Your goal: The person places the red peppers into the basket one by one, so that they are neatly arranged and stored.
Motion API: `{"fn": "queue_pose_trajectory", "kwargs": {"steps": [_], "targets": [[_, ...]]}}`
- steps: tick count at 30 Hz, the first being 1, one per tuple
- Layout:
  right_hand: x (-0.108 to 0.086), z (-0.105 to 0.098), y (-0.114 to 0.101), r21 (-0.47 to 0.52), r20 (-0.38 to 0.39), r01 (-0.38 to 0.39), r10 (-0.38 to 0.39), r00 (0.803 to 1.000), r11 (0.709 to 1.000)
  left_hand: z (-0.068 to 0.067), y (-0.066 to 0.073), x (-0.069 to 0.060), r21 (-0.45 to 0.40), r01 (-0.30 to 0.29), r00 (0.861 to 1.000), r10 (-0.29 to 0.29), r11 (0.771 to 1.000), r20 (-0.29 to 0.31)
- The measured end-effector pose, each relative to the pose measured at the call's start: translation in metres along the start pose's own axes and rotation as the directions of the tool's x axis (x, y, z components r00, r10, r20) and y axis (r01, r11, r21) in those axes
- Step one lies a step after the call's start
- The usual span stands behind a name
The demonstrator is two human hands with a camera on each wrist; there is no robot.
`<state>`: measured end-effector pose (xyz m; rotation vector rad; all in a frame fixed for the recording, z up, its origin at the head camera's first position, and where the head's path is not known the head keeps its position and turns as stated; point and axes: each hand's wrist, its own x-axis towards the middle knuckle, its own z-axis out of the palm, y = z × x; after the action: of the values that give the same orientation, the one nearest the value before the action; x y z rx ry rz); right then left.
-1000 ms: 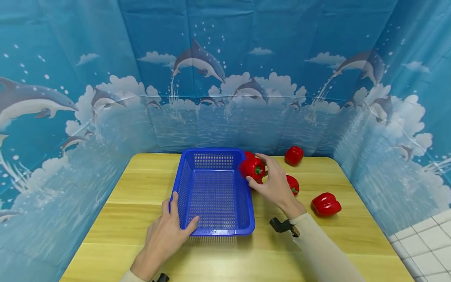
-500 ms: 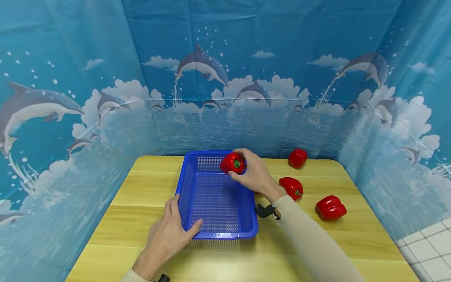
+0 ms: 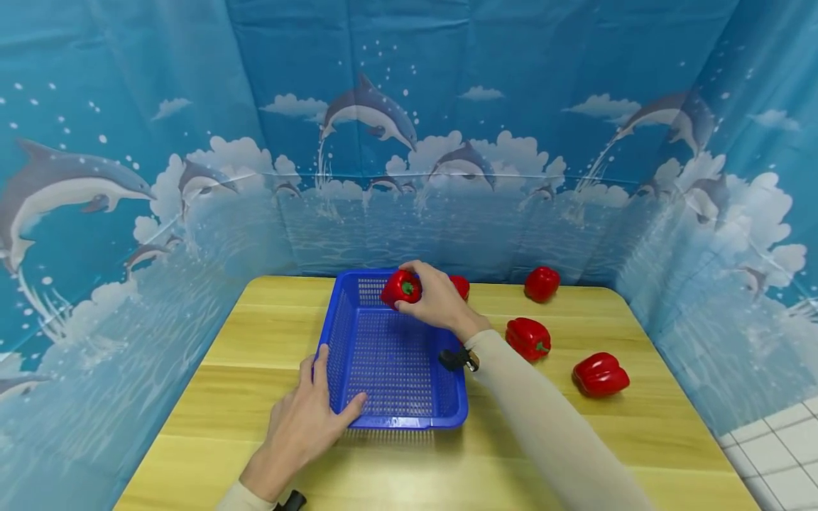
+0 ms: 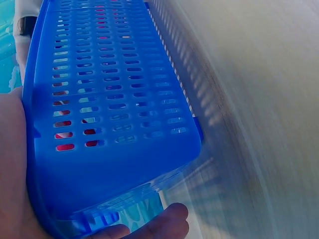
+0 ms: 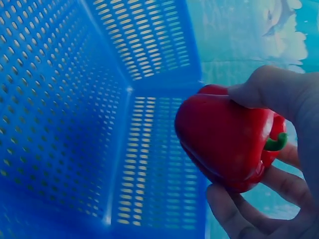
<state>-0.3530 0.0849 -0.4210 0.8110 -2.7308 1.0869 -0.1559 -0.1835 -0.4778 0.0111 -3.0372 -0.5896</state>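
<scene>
Cream sleeves (image 3: pixel 549 419) reach in over a yellow wooden table (image 3: pixel 211 419). Closest in, the left hand (image 3: pixel 307 419) holds the near left corner of a blue plastic basket (image 3: pixel 409 423), thumb over the near rim and fingers along the left side; I take it to be steadying the basket. I see no pepper lying on the part of the basket's floor that shows, though the right arm covers some of it.

Right of the basket, well apart from it, the nearest pepper (image 3: pixel 601 374) lies on its side. Farther in, the middle pepper (image 3: pixel 527 338) also lies tipped over, its green stem toward the person. Neither is touched.

At the basket's far end, the right hand (image 3: pixel 437 301) pinches the held pepper (image 3: pixel 397 289) between thumb and fingers, its stem turned back toward the palm. It appears to be over the basket's opening; how high it hangs, I cannot tell. Just beside the far right corner sits a half-hidden pepper (image 3: pixel 460 285), mostly behind the hand, and the far pepper (image 3: pixel 542 284) stands near the back edge.

By my reading, the work is at an early stage: one pepper brought to the basket but not released, four left on the table. Behind hangs a dolphin-print curtain (image 3: pixel 396 220).
</scene>
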Motion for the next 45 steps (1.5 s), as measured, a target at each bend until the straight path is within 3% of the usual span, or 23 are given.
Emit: {"fn": "queue_pose_trajectory", "kwargs": {"steps": [11,19,26,35,45], "targets": [[0.024,0.042,0.012,0.016,0.142,-0.075,0.072,0.987,0.997,0.002,0.001,0.002,0.012,-0.001,1.000,0.001,1.000,0.002],[0.040,0.069,0.005,-0.054,0.219,-0.056,0.067,0.973,0.997,0.000,-0.004,-0.003,0.024,0.030,0.999,-0.031,0.999,0.025],[0.046,0.076,0.002,-0.088,0.205,-0.096,0.112,0.972,0.991,0.001,-0.002,-0.001,0.001,0.020,0.999,-0.020,1.000,0.031],[0.046,0.080,-0.001,-0.102,0.183,-0.079,0.097,0.978,0.992,0.000,0.000,0.000,-0.011,0.025,0.999,-0.025,1.000,0.038],[0.046,0.086,-0.015,-0.068,0.129,-0.192,0.199,0.971,0.979,0.000,0.000,0.002,-0.016,0.032,0.999,-0.031,0.999,0.039]]}}
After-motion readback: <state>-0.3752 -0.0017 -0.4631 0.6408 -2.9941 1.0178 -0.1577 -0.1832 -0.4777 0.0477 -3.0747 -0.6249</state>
